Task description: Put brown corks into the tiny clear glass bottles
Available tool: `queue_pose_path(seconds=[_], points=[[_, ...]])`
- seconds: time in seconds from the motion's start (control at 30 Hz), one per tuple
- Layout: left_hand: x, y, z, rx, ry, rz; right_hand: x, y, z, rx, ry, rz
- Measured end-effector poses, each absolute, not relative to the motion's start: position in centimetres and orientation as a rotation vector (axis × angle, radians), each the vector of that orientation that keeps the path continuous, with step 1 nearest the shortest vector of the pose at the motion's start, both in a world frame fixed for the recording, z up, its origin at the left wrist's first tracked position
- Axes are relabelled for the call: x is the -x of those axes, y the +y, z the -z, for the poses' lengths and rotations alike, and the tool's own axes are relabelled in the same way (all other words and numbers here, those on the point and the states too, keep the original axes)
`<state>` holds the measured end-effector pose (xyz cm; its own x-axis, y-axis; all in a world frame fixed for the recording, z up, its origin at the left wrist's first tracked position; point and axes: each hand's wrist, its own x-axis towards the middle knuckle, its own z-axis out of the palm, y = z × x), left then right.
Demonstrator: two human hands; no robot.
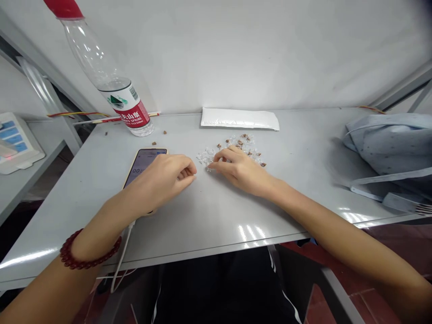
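The left hand (160,180) lies over one phone (141,164), just apart from the right hand (239,170), which touches a scattered pile of clear-wrapped brown bits (236,148) on the desk (202,211). One Nongfu Spring bottle (126,105) stands behind.

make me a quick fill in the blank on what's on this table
1. The red bead bracelet is on the ____ wrist.
2. The cap of the water bottle is ____.
3. The right hand is at the scattered clear wrappers, and the left hand lies partly over a ____.

Missing words: left, red, phone.
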<state>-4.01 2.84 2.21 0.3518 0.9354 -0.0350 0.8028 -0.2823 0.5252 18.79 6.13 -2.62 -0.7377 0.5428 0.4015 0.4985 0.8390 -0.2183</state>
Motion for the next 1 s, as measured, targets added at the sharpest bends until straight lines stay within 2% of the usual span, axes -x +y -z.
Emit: queue_pose_path(seconds=[0.13,0.33,0.47,0.67,1.0], points=[[3.4,2.4,-2.0,-2.127,1.425,-0.554,-18.9,6.1,2.3,0.781,-2.391,-0.315],[2.8,2.0,-1.6,-2.165,1.368,-0.768,-18.4,5.0,0.9,0.915,-1.888,-1.046],[2.6,1.8,-1.4,-2.253,1.266,-0.927,-18.1,4.4,0.4,0.894,-1.757,-1.341],[2.6,1.7,-1.2,-2.539,1.125,-1.115,-18.0,4.0,0.1,0.889,-1.799,-1.322],[2.4,1.4,-1.5,-2.499,0.995,-1.095,-18.2,3.8,0.6,0.718,-1.91,-1.329]])
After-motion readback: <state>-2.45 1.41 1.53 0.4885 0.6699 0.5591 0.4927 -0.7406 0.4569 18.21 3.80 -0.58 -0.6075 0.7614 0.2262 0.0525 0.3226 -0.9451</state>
